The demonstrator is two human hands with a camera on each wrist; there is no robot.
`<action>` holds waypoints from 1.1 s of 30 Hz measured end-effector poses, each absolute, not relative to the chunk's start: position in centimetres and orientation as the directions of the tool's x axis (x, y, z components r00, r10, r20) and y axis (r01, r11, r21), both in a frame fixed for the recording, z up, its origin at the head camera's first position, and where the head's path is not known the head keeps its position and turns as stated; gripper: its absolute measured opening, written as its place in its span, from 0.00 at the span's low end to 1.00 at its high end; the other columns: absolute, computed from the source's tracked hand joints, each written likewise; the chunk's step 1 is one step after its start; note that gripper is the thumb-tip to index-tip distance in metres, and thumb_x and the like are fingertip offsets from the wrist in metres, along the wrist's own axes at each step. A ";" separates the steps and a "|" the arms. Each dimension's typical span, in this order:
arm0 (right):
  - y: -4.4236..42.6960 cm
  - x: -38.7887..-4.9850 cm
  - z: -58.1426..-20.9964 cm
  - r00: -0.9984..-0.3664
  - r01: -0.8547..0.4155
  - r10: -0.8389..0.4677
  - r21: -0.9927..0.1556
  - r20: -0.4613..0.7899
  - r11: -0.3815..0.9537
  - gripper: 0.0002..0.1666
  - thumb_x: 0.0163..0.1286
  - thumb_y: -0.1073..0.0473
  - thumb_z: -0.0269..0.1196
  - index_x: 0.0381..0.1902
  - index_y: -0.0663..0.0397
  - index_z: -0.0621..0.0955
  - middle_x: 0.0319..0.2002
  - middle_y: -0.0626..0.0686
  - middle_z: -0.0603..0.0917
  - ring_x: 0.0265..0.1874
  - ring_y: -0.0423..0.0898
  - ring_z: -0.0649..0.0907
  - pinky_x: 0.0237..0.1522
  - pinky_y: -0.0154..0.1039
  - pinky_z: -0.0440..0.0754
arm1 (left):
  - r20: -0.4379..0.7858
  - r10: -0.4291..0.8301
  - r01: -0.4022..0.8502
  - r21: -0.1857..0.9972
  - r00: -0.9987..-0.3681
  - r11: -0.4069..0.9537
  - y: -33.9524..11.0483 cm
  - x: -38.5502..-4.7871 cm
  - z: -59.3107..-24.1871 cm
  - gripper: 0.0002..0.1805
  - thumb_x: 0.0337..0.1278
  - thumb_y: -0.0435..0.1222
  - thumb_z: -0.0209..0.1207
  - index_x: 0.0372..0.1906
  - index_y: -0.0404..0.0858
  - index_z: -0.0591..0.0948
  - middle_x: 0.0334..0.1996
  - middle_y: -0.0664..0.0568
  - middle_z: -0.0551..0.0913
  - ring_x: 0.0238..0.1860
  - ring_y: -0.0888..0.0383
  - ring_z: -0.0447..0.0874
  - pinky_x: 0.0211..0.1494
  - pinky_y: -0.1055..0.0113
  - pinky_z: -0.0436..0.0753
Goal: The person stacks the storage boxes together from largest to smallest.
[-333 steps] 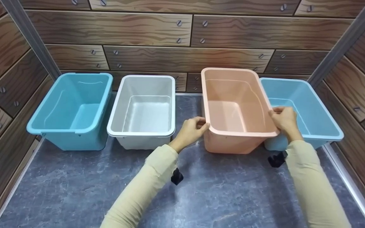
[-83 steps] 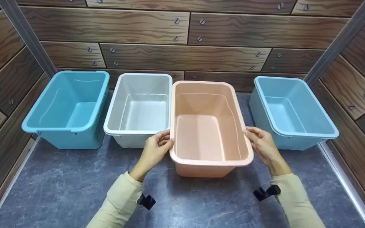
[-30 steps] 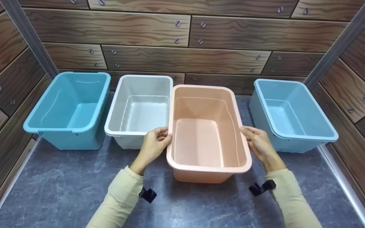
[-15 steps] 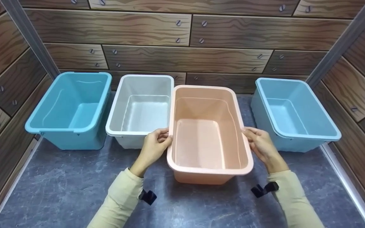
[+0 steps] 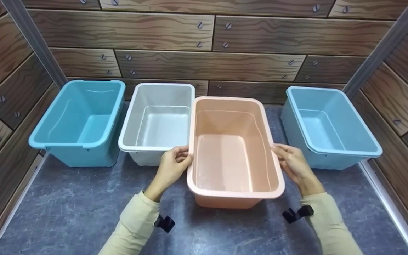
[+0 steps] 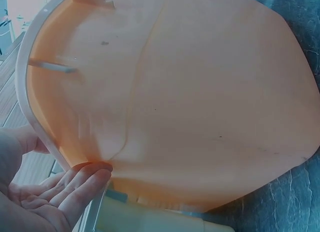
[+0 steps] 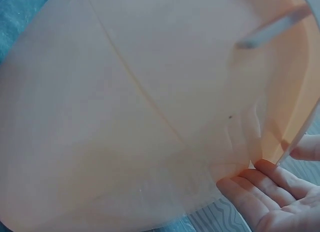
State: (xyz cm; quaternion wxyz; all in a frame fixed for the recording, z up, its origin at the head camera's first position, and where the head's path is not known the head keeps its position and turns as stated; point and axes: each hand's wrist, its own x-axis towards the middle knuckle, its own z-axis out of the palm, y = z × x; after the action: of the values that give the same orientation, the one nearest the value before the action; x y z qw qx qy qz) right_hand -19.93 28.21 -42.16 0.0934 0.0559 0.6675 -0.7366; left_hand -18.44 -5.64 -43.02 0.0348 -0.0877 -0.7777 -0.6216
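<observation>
A peach plastic bin (image 5: 225, 156) stands in the middle in the head view, its near end closer to me than the other bins. My left hand (image 5: 171, 164) grips the left rim, with the thumb on the rim and the fingers tucked beneath it. On the opposite side my right hand (image 5: 293, 163) pinches the right rim in the same way. Both wrist views show the bin's outer wall (image 6: 200, 101) and fingers (image 7: 250, 192) under the lip. Left of it, a pale grey bin (image 5: 129, 136) has its right rim partly overlapped by the peach one in view.
A turquoise bin (image 5: 92, 156) stands at the far left and a light blue bin (image 5: 335, 161) at the right. Wood-patterned walls (image 5: 165, 32) enclose the back and sides. Dark grey marbled surface (image 5: 83, 209) spreads in front of the bins.
Since the oldest frame, both hands have moved the peach bin from beside the light blue bin leftward and toward me. Over the last second it shifts only slightly nearer me.
</observation>
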 end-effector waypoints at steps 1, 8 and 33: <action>28.2 -19.9 -42.2 -0.977 0.211 -0.064 -0.973 -0.206 -0.092 0.09 0.72 0.62 0.54 0.38 0.48 0.82 0.29 0.43 0.88 0.30 0.36 0.86 0.33 0.28 0.86 | 0.162 0.093 0.179 0.961 -0.982 0.212 -5.7 -18.4 -43.0 0.18 0.56 0.28 0.57 0.51 0.20 0.78 0.41 0.30 0.85 0.42 0.42 0.87 0.45 0.68 0.87; 28.2 -19.7 -42.3 -0.975 0.215 -0.076 -0.971 -0.208 -0.101 0.07 0.73 0.61 0.54 0.41 0.51 0.80 0.30 0.44 0.88 0.31 0.37 0.87 0.34 0.30 0.86 | 0.169 0.097 0.187 0.959 -0.981 0.212 -5.7 -18.1 -43.2 0.19 0.56 0.28 0.57 0.52 0.20 0.78 0.41 0.30 0.85 0.43 0.44 0.87 0.45 0.74 0.86; 28.2 -19.0 -42.4 -0.980 0.196 -0.057 -0.977 -0.192 -0.088 0.11 0.72 0.63 0.54 0.36 0.47 0.83 0.30 0.44 0.88 0.30 0.37 0.86 0.34 0.30 0.86 | 0.159 0.085 0.172 0.970 -0.984 0.170 -5.8 -17.2 -43.3 0.19 0.56 0.27 0.57 0.52 0.19 0.77 0.42 0.28 0.85 0.45 0.42 0.87 0.45 0.76 0.85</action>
State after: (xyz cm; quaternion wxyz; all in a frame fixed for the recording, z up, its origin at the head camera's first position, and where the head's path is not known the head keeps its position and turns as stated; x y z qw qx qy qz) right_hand -19.00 28.18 -42.43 0.0861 0.0521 0.6697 -0.7358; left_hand -17.24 -5.83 -43.32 0.0339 -0.0842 -0.7642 -0.6386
